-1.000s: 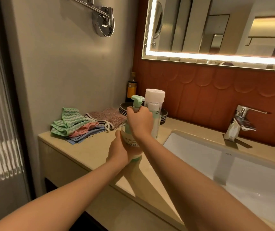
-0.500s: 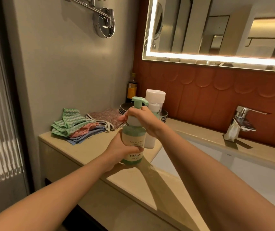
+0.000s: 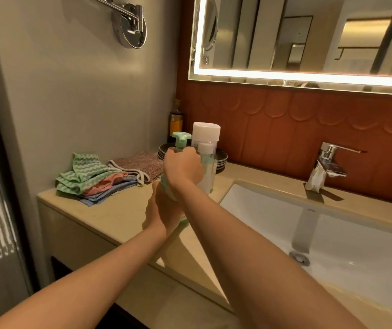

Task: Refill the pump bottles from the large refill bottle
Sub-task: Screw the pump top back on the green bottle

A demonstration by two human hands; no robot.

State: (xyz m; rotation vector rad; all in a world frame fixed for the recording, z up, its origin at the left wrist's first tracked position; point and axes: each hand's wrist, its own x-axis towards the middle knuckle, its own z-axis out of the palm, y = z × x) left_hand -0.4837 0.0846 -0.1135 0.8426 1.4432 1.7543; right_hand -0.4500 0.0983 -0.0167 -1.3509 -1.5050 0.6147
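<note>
Green plastic pump bottle (image 3: 181, 139) upright over beige stone counter (image 3: 119, 210), near white sink (image 3: 332, 233). My left hand (image 3: 164, 210) wraps its body for steadiness; my right hand (image 3: 182, 166) fists round collar, probably to unscrew pump. Tall clear white-capped refill bottle (image 3: 206, 131) waits just behind.

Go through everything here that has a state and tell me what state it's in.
green pump bottle, upright, pump on.
left hand, holds its body.
right hand, grips its neck.
white-capped bottle, upright, capped.
tap, off, no water running.
cloths, folded in a pile.
</note>
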